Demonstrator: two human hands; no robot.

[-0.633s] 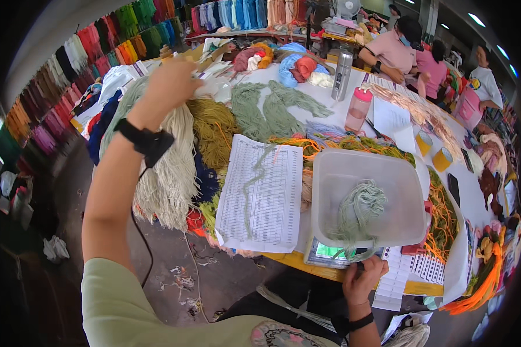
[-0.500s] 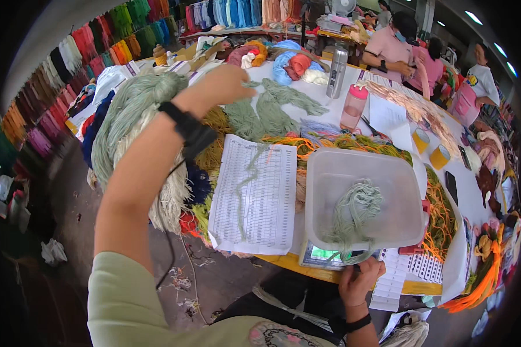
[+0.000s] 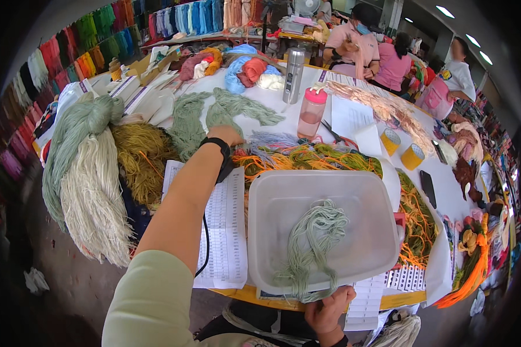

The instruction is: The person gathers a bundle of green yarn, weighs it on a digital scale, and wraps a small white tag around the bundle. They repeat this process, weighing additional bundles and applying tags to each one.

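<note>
My left hand (image 3: 226,135) reaches across the table to the loose sage-green yarn (image 3: 246,107) and touches its near end. Its fingers are mostly hidden behind the back of the hand. A translucent plastic tub (image 3: 364,231) stands before me, on top of a scale that shows only as a strip below it. Inside lies a pale green skein of yarn (image 3: 315,228), with its ends hanging over the near rim. Just below that rim my right hand (image 3: 329,309) is closed, fingers curled, on the hanging yarn ends.
A printed sheet (image 3: 223,231) lies left of the tub. Green, white and olive hanks (image 3: 92,191) droop over the table's left edge. Beyond the tub are orange-green yarn (image 3: 307,159), scissors (image 3: 338,134), a pink-lidded bottle (image 3: 312,113) and a steel flask (image 3: 293,75). Co-workers (image 3: 353,43) are at the far side.
My left hand has come down from above the table onto the loose green yarn. The view has shifted, and my right hand stays at the tub's near rim.
</note>
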